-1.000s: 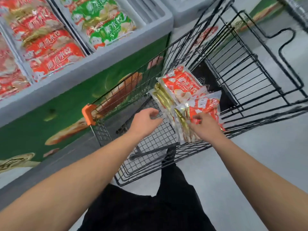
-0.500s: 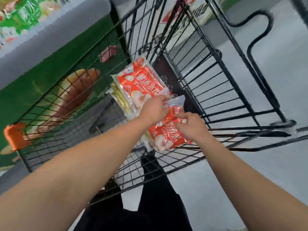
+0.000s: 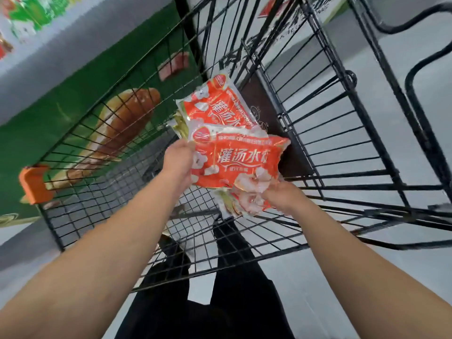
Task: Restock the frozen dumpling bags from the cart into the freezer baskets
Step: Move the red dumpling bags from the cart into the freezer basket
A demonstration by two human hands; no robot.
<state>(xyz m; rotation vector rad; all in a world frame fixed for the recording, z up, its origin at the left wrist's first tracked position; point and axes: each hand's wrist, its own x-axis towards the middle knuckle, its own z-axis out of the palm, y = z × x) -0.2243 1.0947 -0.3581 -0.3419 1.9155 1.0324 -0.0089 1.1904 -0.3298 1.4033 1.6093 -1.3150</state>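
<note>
A red dumpling bag (image 3: 238, 160) with white lettering is lifted inside the black wire cart (image 3: 325, 133). My left hand (image 3: 178, 162) grips its left edge. My right hand (image 3: 281, 194) grips its lower right corner, together with the edge of another red bag (image 3: 247, 204) underneath. A further red bag (image 3: 215, 106) leans upright behind them against the cart's far side, with gold-edged packs beside it. The freezer (image 3: 73, 52) stands at the left, and green and red bags (image 3: 31, 13) show blurred in its top corner.
The cart has an orange corner bumper (image 3: 34, 183) at the left and a folded child seat frame at the right. The freezer's green front panel with a food picture runs along the cart's left side. Grey floor (image 3: 305, 277) and my dark trousers lie below.
Both hands have taken hold of a red bag and lifted it up from the pile in the cart. The view has swung right, away from the freezer baskets.
</note>
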